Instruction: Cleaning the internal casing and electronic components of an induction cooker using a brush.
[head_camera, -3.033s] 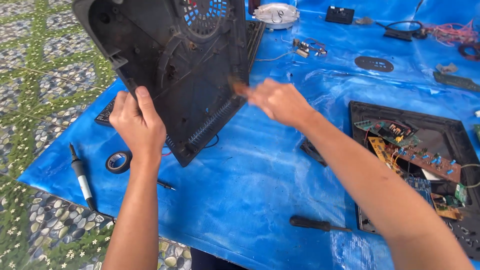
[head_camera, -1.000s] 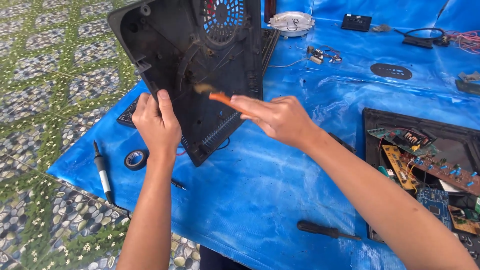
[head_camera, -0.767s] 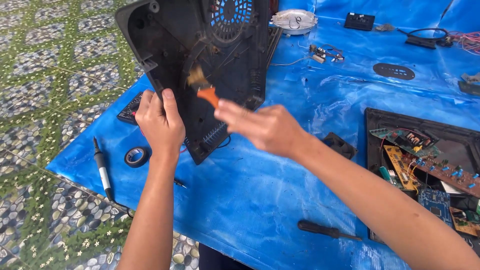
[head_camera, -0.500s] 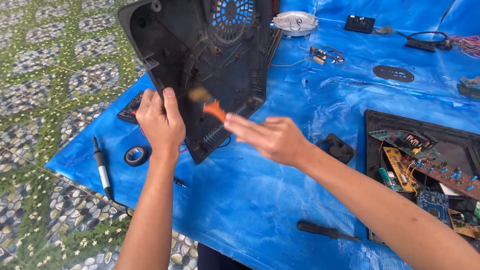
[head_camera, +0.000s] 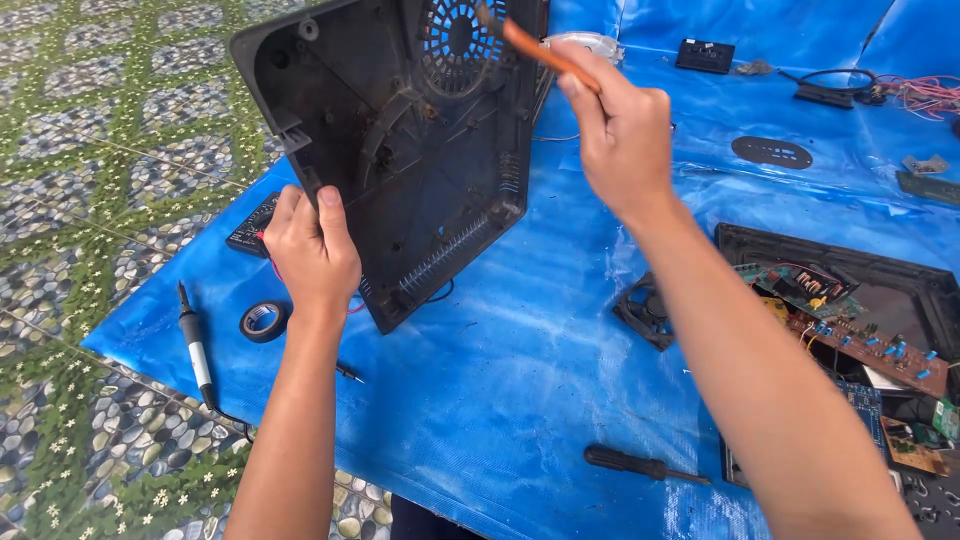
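Head view: my left hand (head_camera: 312, 250) grips the lower edge of the black plastic appliance housing (head_camera: 400, 150), fingers clenched on its rim, propping it tilted on the blue tarp (head_camera: 500, 400). My right hand (head_camera: 620, 130) pinches an orange-handled brush (head_camera: 535, 50), bristles at the round fan grille (head_camera: 460, 45) just above my fingertips. Electrical tape roll (head_camera: 264, 321) lies just below my left knuckles.

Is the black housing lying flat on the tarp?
No: the left hand props the housing up on its edge while the right hand brushes it.
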